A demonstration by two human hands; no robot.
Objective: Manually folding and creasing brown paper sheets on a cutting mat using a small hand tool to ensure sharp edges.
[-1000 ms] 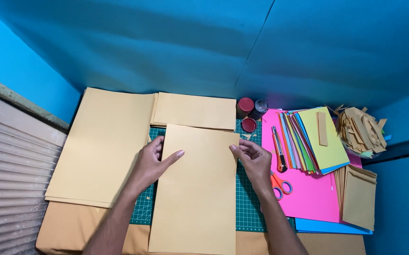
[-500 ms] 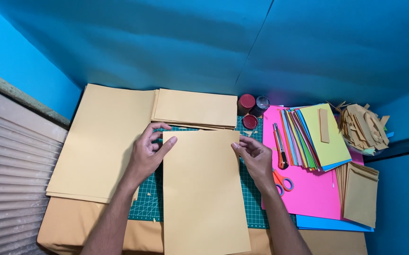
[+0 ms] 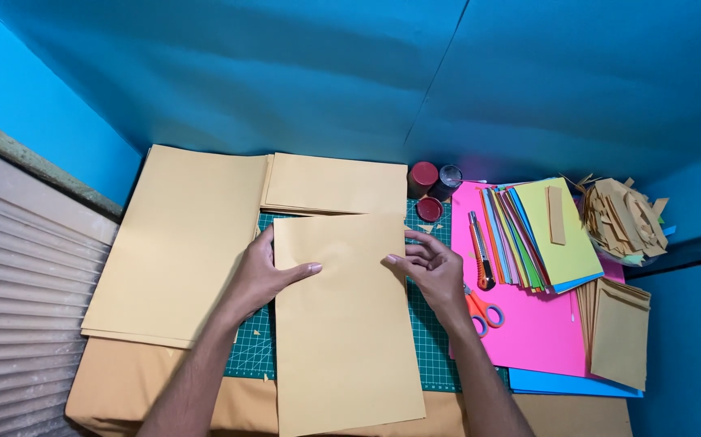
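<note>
A tan paper sheet (image 3: 342, 340) lies lengthwise on the green cutting mat (image 3: 252, 350). My left hand (image 3: 263, 275) grips its upper left edge, thumb on top of the sheet. My right hand (image 3: 434, 273) holds the upper right edge with the fingertips curled onto the sheet. The sheet's far end sits just below a stack of folded tan paper (image 3: 337, 184).
A large stack of tan sheets (image 3: 176, 243) lies at the left. To the right: a pink sheet (image 3: 541, 336), fanned coloured papers (image 3: 545, 235), a craft knife (image 3: 480, 251), orange scissors (image 3: 480, 311), small red jars (image 3: 423, 176), tan scraps (image 3: 622, 217), tan envelopes (image 3: 618, 332).
The tan sheet has slid toward me and slightly right. Both hands moved from resting flat on it to gripping its upper side edges.
</note>
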